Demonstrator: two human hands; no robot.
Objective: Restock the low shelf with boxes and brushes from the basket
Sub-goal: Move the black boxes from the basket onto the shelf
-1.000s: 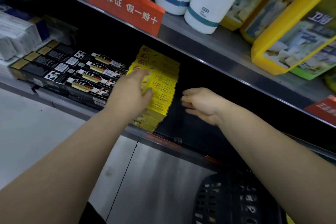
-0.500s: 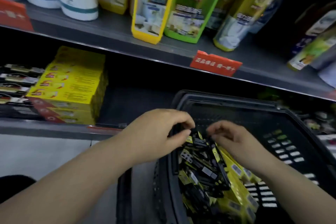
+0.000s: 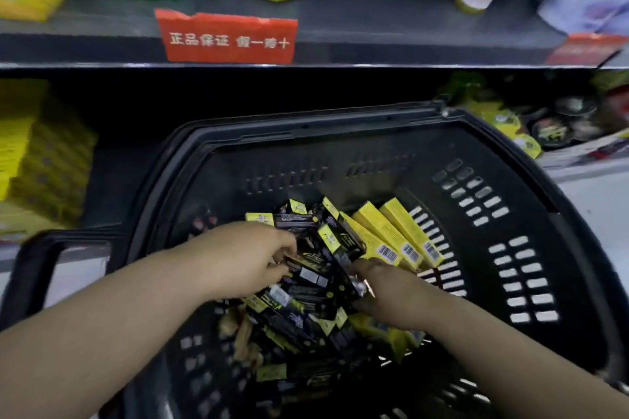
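Your left hand pinches a black box between thumb and fingers, inside the basket. Your right hand curls beside it, and you cannot tell if it grips anything. Yellow boxes lie just past its fingertips.

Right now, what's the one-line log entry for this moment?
stage: picking from basket | left hand: pinches black box | right hand: among black boxes, grip unclear | yellow boxes: lying in basket

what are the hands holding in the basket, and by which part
The left hand pinches a black box by its left end. The right hand curls against the box pile; whether it grips cannot be told.
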